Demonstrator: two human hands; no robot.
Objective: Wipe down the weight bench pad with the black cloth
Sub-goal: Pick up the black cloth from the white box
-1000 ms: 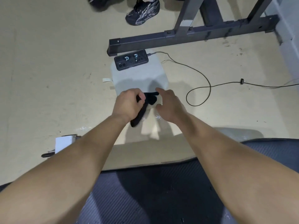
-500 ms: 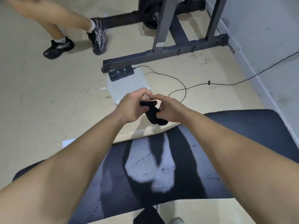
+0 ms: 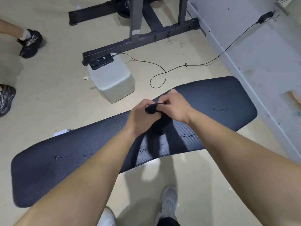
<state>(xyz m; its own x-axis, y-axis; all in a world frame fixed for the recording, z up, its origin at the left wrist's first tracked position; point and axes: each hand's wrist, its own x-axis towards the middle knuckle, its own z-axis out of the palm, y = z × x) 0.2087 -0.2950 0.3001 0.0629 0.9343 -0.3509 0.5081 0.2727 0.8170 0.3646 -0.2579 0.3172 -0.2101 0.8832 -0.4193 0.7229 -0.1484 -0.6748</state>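
Both hands holding black cloth (image 3: 158,122) above bench pad (image 3: 219,98): left hand (image 3: 143,119) gripping bunched part, right hand (image 3: 175,106) pinching top edge. Droplets sitting on pad.

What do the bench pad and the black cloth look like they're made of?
The bench pad: likely vinyl or synthetic leather, dark with a satin sheen and a fine ribbed texture; droplets sit on its surface. The black cloth: soft matte fabric; it bunches and hangs limp, weave too dark to tell.
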